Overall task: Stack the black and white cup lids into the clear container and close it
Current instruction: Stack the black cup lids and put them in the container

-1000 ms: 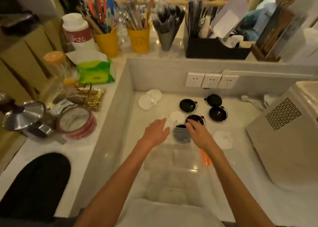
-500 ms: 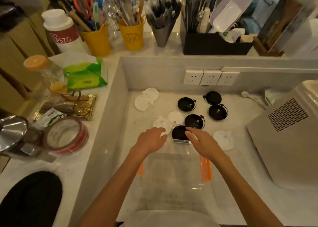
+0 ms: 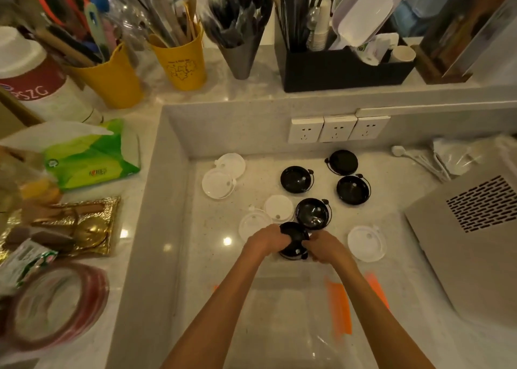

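Note:
A clear container (image 3: 282, 312) with orange clips (image 3: 340, 307) lies open on the lower counter under my forearms. At its far end my left hand (image 3: 264, 241) and my right hand (image 3: 324, 247) both grip a black lid (image 3: 293, 235) from either side. Just beyond sits another black lid (image 3: 313, 213), and three more black lids (image 3: 295, 179) lie further back. White lids lie around: two at the back left (image 3: 218, 183), two left of my hands (image 3: 278, 208), one on the right (image 3: 366, 242).
A grey appliance (image 3: 470, 242) fills the right side. Wall sockets (image 3: 337, 128) are on the back wall. On the raised ledge at left sit a tissue pack (image 3: 89, 161), a tape roll (image 3: 56, 301) and yellow utensil cups (image 3: 179, 61).
Both hands came together and closed on the black lid at the container's far end; before, they were apart, the left hand empty. The view also moved closer to the counter.

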A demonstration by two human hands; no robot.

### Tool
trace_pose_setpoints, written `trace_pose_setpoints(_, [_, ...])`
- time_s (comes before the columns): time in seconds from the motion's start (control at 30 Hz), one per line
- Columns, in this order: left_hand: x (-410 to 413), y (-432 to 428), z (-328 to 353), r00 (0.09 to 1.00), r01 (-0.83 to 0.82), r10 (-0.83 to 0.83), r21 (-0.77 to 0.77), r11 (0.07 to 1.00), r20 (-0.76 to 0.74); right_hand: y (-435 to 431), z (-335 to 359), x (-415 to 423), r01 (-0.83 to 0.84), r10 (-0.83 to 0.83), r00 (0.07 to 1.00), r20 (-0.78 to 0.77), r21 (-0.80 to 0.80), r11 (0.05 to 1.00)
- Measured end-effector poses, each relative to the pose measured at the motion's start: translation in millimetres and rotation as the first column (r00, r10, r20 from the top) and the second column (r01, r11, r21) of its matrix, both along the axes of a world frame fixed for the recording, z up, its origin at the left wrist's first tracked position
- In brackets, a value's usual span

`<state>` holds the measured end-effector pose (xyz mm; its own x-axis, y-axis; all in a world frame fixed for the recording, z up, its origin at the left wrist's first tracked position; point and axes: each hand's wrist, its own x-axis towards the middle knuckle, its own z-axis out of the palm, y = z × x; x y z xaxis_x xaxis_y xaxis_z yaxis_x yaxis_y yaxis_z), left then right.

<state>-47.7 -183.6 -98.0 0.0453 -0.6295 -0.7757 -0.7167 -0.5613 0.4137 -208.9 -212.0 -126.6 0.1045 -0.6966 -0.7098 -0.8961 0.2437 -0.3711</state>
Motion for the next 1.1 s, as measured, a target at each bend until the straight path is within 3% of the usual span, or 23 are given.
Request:
trace_pose_setpoints(0.17, [-3.2, -0.2, -11.5, 0.989, -0.127, 0.125, -0.029, 0.991, -0.081, 3.4, -7.3, 0.0, 0.068, -0.067, 0.988, 0.139, 0.004, 0.998])
trace_pose_setpoints(0.27, [1.3, 4.3, -5.4, 0.909, -0.362, 0.348, -0.02, 0.932, -0.231, 8.6, 0.2, -8.3, 0.225, -0.219, 0.927, 0.305, 0.015, 0.974])
trace_pose_setpoints(0.37, [6.5, 5.5, 12.3, 0.681, -0.63, 0.59, 0.064, 0.774, -0.433, 7.0, 20.1, -15.6, 0.274, -0.144, 0.884, 0.445, -0.243, 0.93])
trace_pose_setpoints(0.47, [16.2, 9.5, 25.7, 0.357, -0.75, 0.697, 0.254, 0.611, -0.622, 3.5, 43.0, -16.3, 0.358, -0.049, 0.814, 0.579, -0.433, 0.827])
trace_pose_setpoints(0.57, [22.5, 20.5, 36.6, 0.029, -0.7, 0.715, 0.497, 0.514, -0.698, 2.0, 57.5, -10.4, 0.41, 0.066, 0.661, 0.747, -0.433, 0.803])
trace_pose_setpoints(0.67, [21.5, 31.6, 43.3, -0.136, -0.624, 0.686, 0.6, 0.501, -0.715, 9.5, 62.2, 2.4, 0.396, 0.121, 0.491, 0.863, -0.344, 0.851])
trace_pose_setpoints(0.73, [21.9, 38.9, 46.2, -0.133, -0.596, 0.674, 0.602, 0.531, -0.727, 17.6, 62.8, 6.9, 0.278, 0.214, 0.539, 0.815, -0.411, 0.868])
trace_pose_setpoints(0.8, [23.4, 41.4, 43.9, -0.166, -0.558, 0.686, 0.641, 0.527, -0.708, 17.8, 60.3, 8.1, -0.014, 0.422, 0.66, 0.622, -0.551, 0.834])
trace_pose_setpoints(0.87, [26.2, 42.8, 43.9, -0.206, -0.505, 0.663, 0.658, 0.558, -0.72, 10.0, 60.1, 7.8, -0.322, 0.615, 0.696, 0.37, -0.605, 0.728])
trace_pose_setpoints(0.93, [28.8, 42.1, 45.1, -0.21, -0.482, 0.621, 0.632, 0.606, -0.755, -2.5, 61.8, 10.0, -0.479, 0.713, 0.668, 0.215, -0.609, 0.633])
trace_pose_setpoints(1.0, [32.8, 40.0, 42.5, -0.238, -0.503, 0.612, 0.635, 0.586, -0.754, -13.0, 63.3, 13.4, -0.469, 0.71, 0.658, 0.252, -0.6, 0.648])
trace_pose_setpoints(1.1, [35.2, 38.3, 33.6, -0.323, -0.558, 0.6, 0.66, 0.504, -0.732, -33.7, 52.9, 10.9, -0.179, 0.487, 0.821, 0.299, -0.675, 0.716])
